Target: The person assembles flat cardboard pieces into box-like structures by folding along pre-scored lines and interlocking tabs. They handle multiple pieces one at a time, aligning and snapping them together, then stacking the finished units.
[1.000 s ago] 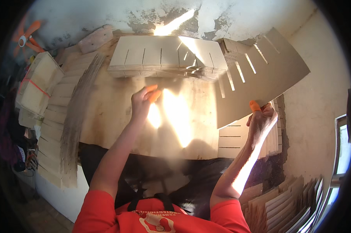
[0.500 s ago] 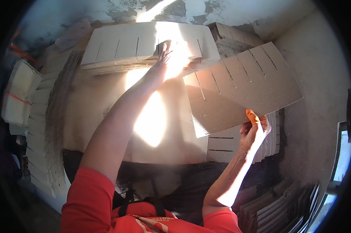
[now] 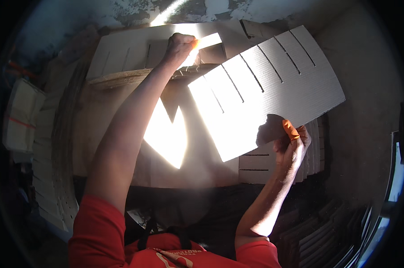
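Note:
My right hand [image 3: 293,145], with an orange cover on its thumb, is closed on the lower edge of a slotted cardboard sheet [image 3: 309,85]. The sheet is held tilted, with its row of slits toward the far side and strong sunlight on its left part. Across the table, my left hand [image 3: 181,47] is closed at the front edge of a stack of slotted cardboard sheets [image 3: 117,58]. It pinches a sunlit cardboard piece [image 3: 209,41] raised from that stack; glare hides whether this is a whole sheet or a strip of one.
Under the held sheet stands another pile of slotted cardboard [image 3: 254,169]. More cardboard stacks line the left side [image 3: 47,178] and the lower right [image 3: 318,241]. A pale tray-like box with a red band [image 3: 23,116] sits at far left. The tabletop [image 3: 197,174] carries bright sun patches.
My left hand has gone from lying spread on the far stack to pinching cardboard, raising a piece. The sheet in my right hand has tilted and shifted slightly left and up, into sunlight.

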A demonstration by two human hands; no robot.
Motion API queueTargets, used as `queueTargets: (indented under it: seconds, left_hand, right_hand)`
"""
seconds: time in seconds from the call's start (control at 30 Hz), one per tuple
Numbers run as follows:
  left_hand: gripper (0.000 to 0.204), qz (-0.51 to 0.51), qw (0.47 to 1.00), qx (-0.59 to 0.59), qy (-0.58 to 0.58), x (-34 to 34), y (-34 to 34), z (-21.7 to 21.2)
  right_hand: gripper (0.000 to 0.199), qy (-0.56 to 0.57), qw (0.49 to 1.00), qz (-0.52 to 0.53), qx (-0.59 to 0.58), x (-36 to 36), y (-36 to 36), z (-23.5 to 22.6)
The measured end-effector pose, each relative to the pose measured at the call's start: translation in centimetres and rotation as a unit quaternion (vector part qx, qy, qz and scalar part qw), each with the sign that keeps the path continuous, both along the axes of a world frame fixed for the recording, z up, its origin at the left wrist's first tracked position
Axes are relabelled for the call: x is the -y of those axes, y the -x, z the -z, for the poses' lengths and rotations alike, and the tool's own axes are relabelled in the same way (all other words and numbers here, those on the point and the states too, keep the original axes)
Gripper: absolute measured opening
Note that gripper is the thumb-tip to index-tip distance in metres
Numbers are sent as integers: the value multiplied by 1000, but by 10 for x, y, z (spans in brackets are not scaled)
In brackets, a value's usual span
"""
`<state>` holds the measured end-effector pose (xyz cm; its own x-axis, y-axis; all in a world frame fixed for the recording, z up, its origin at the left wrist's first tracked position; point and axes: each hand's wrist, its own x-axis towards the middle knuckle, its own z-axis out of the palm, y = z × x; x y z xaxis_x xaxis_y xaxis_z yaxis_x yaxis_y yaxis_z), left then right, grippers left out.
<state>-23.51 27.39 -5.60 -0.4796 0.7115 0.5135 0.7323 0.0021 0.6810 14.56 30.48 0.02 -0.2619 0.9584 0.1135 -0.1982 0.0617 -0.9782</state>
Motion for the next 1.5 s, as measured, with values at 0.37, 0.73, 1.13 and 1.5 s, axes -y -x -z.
queueTargets:
  seconds: [0.37,0.73,1.13,1.5]
  left_hand:
    - [20,-8,901,-396,179,17,-48,-42]
    - [19,-20,788,-606,108,43,-59,-17]
    - [13,35,686,-719,109,107,-137,-64]
    - [16,29,814,-578,47,110,-138,-28]
  right_hand:
    - [63,-113,993,-45,10,1,6,-1]
    - [25,-94,995,7,-20,10,16,-1]
    - [15,-56,998,-7,-15,18,21,-26]
    - [13,-80,994,-72,-17,4,10,-9]
